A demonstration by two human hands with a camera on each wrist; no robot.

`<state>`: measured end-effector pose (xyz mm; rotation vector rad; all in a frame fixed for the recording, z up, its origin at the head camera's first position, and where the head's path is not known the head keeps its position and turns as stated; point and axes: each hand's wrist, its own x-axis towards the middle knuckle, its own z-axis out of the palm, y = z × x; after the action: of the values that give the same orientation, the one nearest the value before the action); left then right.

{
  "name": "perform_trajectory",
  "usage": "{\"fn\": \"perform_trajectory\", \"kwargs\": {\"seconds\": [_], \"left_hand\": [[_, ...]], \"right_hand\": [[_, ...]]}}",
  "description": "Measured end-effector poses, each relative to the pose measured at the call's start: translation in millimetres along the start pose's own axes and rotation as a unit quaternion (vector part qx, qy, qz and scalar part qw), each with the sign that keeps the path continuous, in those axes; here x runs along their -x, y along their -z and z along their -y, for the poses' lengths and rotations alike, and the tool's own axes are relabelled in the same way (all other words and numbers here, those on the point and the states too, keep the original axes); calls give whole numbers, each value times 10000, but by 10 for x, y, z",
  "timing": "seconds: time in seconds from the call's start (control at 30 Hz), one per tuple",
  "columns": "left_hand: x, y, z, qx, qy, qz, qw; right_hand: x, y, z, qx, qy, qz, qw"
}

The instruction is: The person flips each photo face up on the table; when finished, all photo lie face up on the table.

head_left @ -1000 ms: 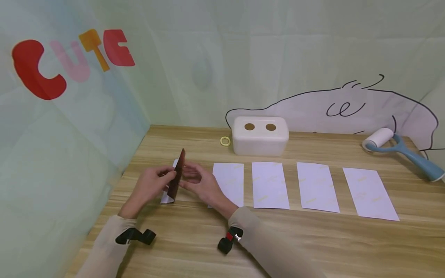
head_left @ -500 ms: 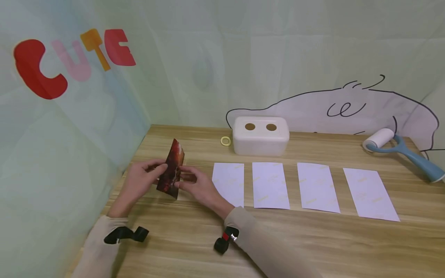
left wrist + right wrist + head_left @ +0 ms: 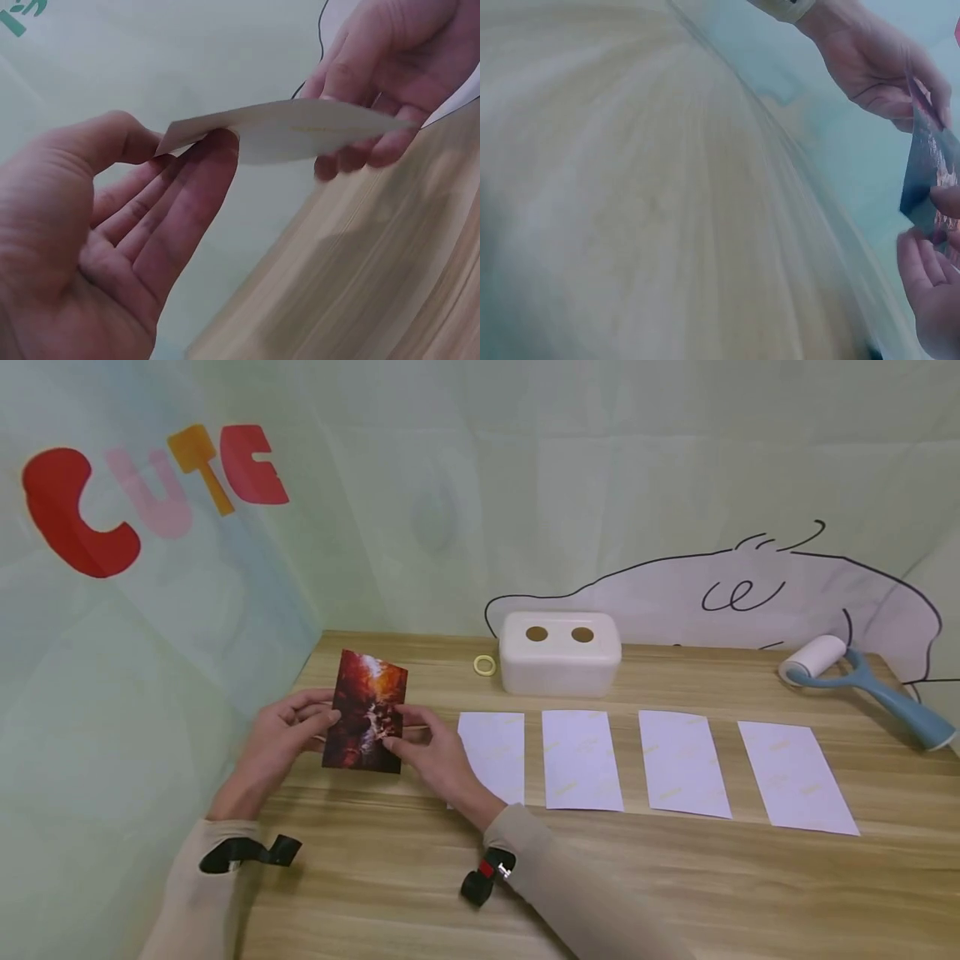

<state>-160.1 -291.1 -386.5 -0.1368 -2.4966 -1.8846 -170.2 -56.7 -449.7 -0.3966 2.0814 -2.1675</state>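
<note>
A photo print (image 3: 366,714) with a dark red and orange picture is held up over the left part of the table, its picture side toward the head camera. My left hand (image 3: 281,735) pinches its left edge between thumb and fingers. My right hand (image 3: 442,760) pinches the right edge. In the left wrist view the pale back of the photo print (image 3: 277,142) shows, slightly curved, with faint yellow lettering. The right wrist view catches the photo print (image 3: 922,169) at its right border, with both hands on it.
Several white sheets (image 3: 581,760) with faint yellow marks lie in a row to the right on the wooden table (image 3: 600,885). Behind them stand a white box (image 3: 561,664) with two brown circles on top and a small yellow ring (image 3: 484,666). A blue-handled lint roller (image 3: 862,681) lies far right.
The photo print has been raised off the table and turned from edge-on to picture side toward the head camera. My left hand has moved left with it; my right hand has barely shifted.
</note>
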Motion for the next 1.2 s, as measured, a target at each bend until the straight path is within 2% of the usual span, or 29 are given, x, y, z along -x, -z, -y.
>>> {"fn": "perform_trajectory", "kwargs": {"seconds": [0.13, 0.3, 0.4, 0.53, 0.73, 0.97, 1.2], "left_hand": [[-40, 39, 52, 159, 27, 43, 9999], [-83, 74, 129, 260, -251, 157, 9992], [-96, 90, 161, -6, -406, 208, 9990], [-93, 102, 200, -445, -418, 225, 9979], [-98, 106, 271, -873, -382, 289, 9950], [-118, 100, 355, -1178, -368, 539, 9909], [-136, 104, 402, -1613, -266, 646, 9844]], "right_hand": [[-15, 9, 10, 290, 249, -285, 9989], [-27, 16, 23, 421, 361, -486, 9973], [-24, 15, 30, 468, 337, -524, 9970], [-21, 10, 22, 677, 295, -535, 9958], [-16, 14, -6, 1094, 389, -378, 9925], [5, 26, -12, 1682, 508, -111, 9844], [-9, 24, -29, 1689, 439, 134, 9846]]}}
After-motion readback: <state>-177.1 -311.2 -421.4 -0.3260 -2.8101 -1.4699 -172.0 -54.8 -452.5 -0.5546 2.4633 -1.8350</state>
